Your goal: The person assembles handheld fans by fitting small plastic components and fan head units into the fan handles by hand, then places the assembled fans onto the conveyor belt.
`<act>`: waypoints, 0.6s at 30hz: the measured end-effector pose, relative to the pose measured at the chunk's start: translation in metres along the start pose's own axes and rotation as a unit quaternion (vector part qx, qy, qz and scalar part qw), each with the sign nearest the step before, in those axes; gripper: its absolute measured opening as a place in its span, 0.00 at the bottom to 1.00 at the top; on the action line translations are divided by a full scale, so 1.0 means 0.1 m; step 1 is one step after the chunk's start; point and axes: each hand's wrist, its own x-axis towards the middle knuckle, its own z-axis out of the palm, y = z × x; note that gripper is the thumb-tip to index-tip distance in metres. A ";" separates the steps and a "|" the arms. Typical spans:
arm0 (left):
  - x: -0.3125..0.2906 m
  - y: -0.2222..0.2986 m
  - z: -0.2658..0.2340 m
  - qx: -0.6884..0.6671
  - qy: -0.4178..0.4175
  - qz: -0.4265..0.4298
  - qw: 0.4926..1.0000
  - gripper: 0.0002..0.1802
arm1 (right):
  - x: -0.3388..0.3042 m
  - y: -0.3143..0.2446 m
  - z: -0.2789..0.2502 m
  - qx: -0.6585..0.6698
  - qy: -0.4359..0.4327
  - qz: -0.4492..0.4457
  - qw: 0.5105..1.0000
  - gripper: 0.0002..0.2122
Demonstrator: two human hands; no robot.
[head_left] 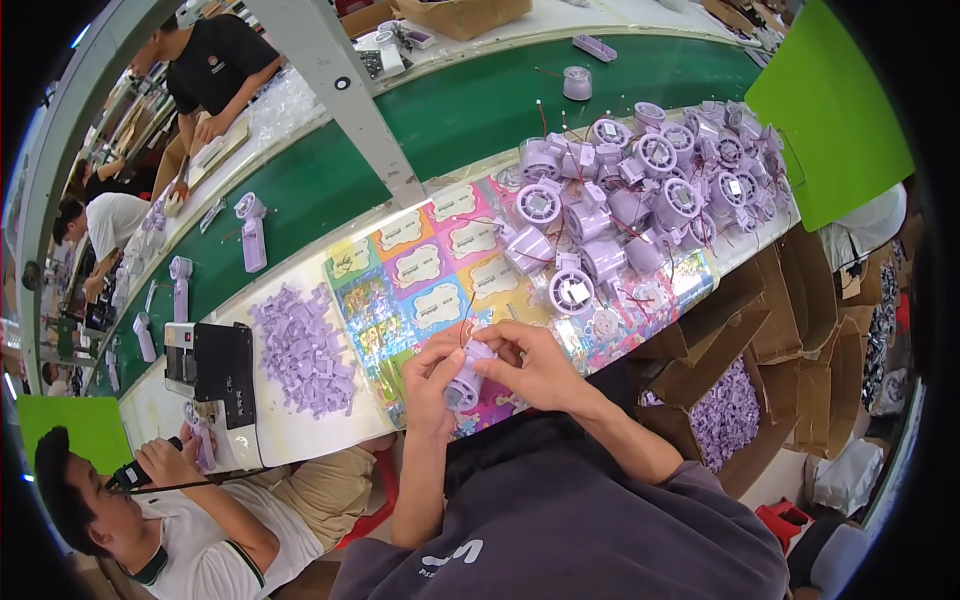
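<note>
Between my hands is a lilac plastic fan housing (463,388), round at its lower end, with a thin red wire standing up from it. My left hand (430,380) grips it from the left, thumb along its side. From the right, my right hand (535,366) presses its fingertips on the upper part; whether a small piece lies under them I cannot make out. Beneath is a colourful patterned mat (415,265). A large heap of similar lilac housings (630,208) with wires lies beyond my right hand. Left of the mat lies a pile of small lilac parts (305,355).
A green conveyor (465,105) carrying scattered lilac parts runs behind the bench, past a grey metal post (340,85). At left stands a black box-shaped device (228,375); beside it a co-worker holds a power screwdriver (133,474). Cardboard boxes (765,330) stand at right.
</note>
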 end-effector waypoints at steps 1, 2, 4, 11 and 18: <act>0.03 0.00 -0.01 0.000 0.003 0.002 1.000 0.03 | 0.02 0.02 0.00 -0.004 0.009 0.025 1.000 0.15; 0.08 0.01 -0.01 0.044 -0.008 0.010 0.999 0.04 | 0.04 0.05 -0.01 -0.009 0.020 0.049 0.999 0.15; 0.14 0.02 0.04 0.095 -0.005 0.003 0.995 0.05 | 0.03 0.09 0.02 0.016 0.038 0.029 0.999 0.16; 0.12 0.03 0.10 0.136 -0.055 0.061 0.987 0.06 | -0.04 0.09 -0.08 -0.023 0.073 -0.048 0.996 0.16; 0.06 0.09 0.16 0.055 -0.073 0.058 0.994 0.07 | -0.08 0.06 -0.11 0.062 0.032 -0.067 0.995 0.16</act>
